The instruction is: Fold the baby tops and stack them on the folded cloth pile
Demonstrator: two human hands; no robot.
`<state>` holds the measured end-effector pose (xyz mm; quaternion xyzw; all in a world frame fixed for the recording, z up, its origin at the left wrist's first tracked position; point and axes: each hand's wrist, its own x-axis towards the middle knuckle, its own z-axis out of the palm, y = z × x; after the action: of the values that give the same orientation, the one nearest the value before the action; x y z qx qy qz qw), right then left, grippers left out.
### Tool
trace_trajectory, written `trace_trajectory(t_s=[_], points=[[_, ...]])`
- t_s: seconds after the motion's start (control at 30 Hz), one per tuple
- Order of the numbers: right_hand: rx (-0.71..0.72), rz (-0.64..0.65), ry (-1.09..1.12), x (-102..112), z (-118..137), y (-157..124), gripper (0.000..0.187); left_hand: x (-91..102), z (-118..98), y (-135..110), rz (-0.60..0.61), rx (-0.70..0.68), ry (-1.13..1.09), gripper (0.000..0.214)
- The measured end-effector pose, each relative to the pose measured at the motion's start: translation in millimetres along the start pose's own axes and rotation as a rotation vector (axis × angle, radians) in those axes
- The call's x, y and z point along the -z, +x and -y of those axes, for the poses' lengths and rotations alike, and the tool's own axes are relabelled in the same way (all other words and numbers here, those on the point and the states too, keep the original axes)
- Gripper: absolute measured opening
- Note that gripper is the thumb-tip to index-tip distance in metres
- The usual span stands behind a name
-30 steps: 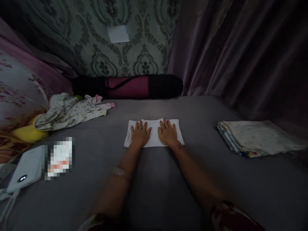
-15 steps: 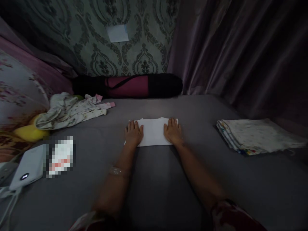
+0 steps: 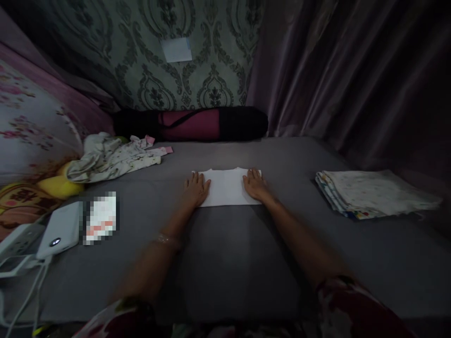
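Observation:
A white folded cloth (image 3: 226, 188), perhaps a small garment, lies flat on the grey bed surface (image 3: 225, 253) in front of me. My left hand (image 3: 197, 188) rests palm down over its left end, fingers stretched out and pointing away from me. Over the right end lies my right hand (image 3: 254, 185), also flat with its fingers extended. Neither hand grips the cloth. The parts of the cloth under both palms are hidden.
A stack of folded cloths (image 3: 373, 192) lies to the right. At the left are a crumpled patterned garment (image 3: 112, 157), a white power bank (image 3: 61, 230) with cables, a power strip (image 3: 21, 241) and a blurred-out item (image 3: 101, 218). A black-and-pink long bag (image 3: 192, 125) lies along the wall.
The view has tilted and shifted slightly, so most things sit a little higher or further right. My left hand has slid outward toward the cloth's left edge; both hands remain flat.

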<state>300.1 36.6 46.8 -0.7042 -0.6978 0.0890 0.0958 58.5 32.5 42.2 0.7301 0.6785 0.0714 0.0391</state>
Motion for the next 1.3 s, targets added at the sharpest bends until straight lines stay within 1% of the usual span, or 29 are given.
trace_trajectory(t_s=[0.1, 0.17, 0.23, 0.37, 0.53, 0.63, 0.7, 0.77, 0.8, 0.87, 0.9, 0.97, 1.07, 1.17, 1.3], points=[[0.081, -0.041, -0.049, 3, -17, -4, 0.064, 3.2, 15, -8, -0.012, -0.050, 0.042, 0.065], [0.132, -0.048, -0.093, 0, -27, -8, 0.064, 3.0, 23, -12, 0.021, -0.079, 0.030, 0.066], [0.153, -0.032, -0.104, -5, -33, -11, 0.064, 1.8, 27, -14, 0.064, -0.098, 0.006, 0.067], [0.148, -0.030, -0.090, -11, -36, -11, 0.064, 1.1, 27, -14, 0.081, -0.089, -0.001, 0.069], [0.149, -0.026, -0.096, -8, -36, -9, 0.062, 8.3, 24, -13, 0.128, -0.051, 0.056, 0.067], [0.101, -0.037, -0.109, -2, -24, -12, 0.060, 13.3, 10, -14, 0.079, -0.011, 0.136, 0.062], [0.083, -0.109, -0.114, 0, -6, -15, 0.058, 13.9, -9, -15, 0.012, -0.024, 0.177, 0.057], [0.120, -0.192, -0.098, -1, 16, -19, 0.056, 10.2, -33, -17, -0.044, -0.070, 0.158, 0.056], [0.158, -0.209, -0.082, -3, 27, -21, 0.056, 6.6, -44, -18, -0.069, -0.088, 0.129, 0.056], [0.220, -0.200, -0.055, -9, 44, -25, 0.055, -2.8, -62, -21, -0.105, -0.120, 0.074, 0.057], [0.233, -0.181, -0.048, -12, 50, -26, 0.055, -7.8, -68, -22, -0.112, -0.126, 0.053, 0.058], [0.228, -0.148, -0.047, -19, 54, -28, 0.054, -16.2, -72, -24, -0.118, -0.130, 0.029, 0.058], [0.211, -0.132, -0.050, -23, 53, -28, 0.054, -21.7, -70, -24, -0.131, -0.124, 0.026, 0.057], [0.211, -0.124, -0.049, -24, 51, -27, 0.054, -21.3, -68, -24, -0.133, -0.112, 0.031, 0.056], [0.207, -0.117, -0.048, -23, 51, -26, 0.054, -15.9, -69, -24, -0.096, -0.106, 0.028, 0.056]])
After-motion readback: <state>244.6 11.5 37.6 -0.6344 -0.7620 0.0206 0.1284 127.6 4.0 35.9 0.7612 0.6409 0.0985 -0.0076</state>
